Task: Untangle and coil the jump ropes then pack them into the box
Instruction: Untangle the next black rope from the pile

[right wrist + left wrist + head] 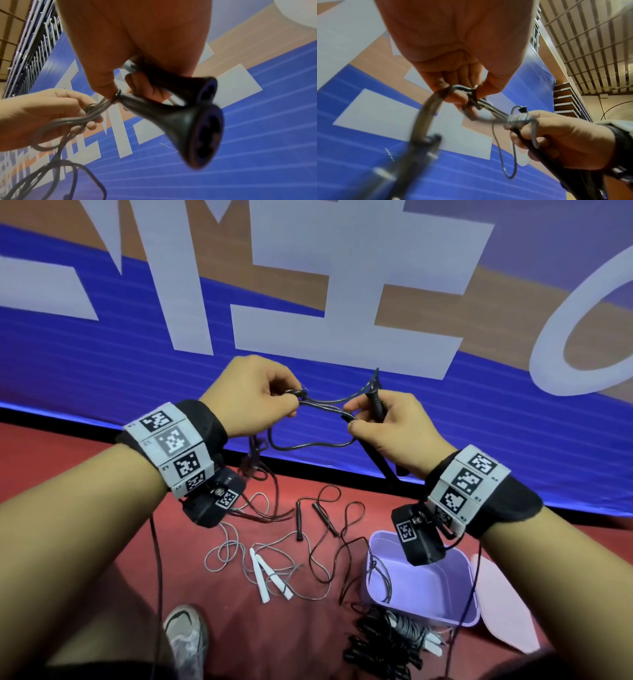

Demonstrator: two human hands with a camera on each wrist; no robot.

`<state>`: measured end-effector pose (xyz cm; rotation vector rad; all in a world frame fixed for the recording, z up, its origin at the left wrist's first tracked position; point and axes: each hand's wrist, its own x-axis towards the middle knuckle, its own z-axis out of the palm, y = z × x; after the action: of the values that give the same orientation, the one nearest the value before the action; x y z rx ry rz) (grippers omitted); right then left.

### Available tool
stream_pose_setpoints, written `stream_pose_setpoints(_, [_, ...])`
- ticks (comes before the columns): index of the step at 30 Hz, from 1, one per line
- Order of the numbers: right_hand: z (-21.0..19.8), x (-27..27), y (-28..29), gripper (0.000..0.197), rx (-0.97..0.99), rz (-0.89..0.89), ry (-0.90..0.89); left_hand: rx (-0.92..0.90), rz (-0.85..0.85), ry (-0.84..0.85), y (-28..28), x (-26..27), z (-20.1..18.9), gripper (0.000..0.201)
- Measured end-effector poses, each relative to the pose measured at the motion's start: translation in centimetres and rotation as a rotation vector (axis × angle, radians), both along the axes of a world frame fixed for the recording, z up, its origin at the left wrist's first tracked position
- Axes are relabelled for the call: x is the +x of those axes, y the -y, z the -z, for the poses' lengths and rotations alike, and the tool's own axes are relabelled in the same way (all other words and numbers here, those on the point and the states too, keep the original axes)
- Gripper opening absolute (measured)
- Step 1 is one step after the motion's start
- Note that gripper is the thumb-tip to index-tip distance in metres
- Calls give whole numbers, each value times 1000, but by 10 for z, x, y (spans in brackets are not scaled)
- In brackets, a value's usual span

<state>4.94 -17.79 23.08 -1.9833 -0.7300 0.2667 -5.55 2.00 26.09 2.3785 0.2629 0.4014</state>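
Black jump rope [310, 424] held mid-air above red floor [85, 474], left hand [253, 397] fingers pinching cord, right hand [394, 426] clamped on handles; coiling underway, probably more wraps, then purple box [474, 607].

rope [310, 444]: glossy, maybe plastic-coated | handles [173, 115]: matt black | box [424, 583]: smooth plastic

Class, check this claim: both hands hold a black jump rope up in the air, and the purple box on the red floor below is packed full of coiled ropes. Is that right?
Not quite. The head view shows the purple box nearly empty, with only one thin cord hanging over its rim. The rest holds: the left hand and right hand hold the black jump rope in the air.
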Motion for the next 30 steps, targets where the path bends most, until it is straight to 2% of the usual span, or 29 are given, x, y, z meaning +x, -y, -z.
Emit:
stream_pose_setpoints(2, [-2, -1, 0, 21, -10, -19, 7, -26, -35, 41, -6, 1, -1, 16])
stream_pose_setpoints(6, [2, -3, -3, 24, 39, 41, 64, -282, -11, 32, -6, 2, 0, 13])
stream_pose_setpoints(9, [4, -4, -6, 34, 21, 131, 79, -306, 43, 1, -5, 0, 2, 15])
stream_pose_setpoints(11, [3, -7, -7, 31, 59, 122, 1, -294, 59, -17, -4, -2, 4, 18])
stream_pose_setpoints(14, [-1, -20, -11, 17, 187, -5, -214, -295, 92, -39, 2, -1, 7, 20])
stream_pose_setpoints(15, [-1, -24, -12, 18, 235, -35, -266, -284, 104, -42, 5, -1, 7, 19])
stream_pose_setpoints(17, [1, -25, -15, 33, 292, -33, -287, -268, 118, -36, 10, -1, 6, 17])
stream_pose_setpoints(19, [4, -23, -17, 37, 257, 17, -199, -276, 123, -30, 13, -1, 5, 17])
stream_pose_setpoints(22, [8, -23, -16, 23, 179, 16, -72, -289, 153, -35, 13, -1, 4, 20])
stream_pose_setpoints(26, [9, -24, -13, 24, 142, -3, 17, -296, 177, -45, 14, -3, 5, 30])
stream_pose_setpoints(30, [8, -25, -12, 6, 121, 28, 146, -307, 179, -56, 14, -3, 1, 42])
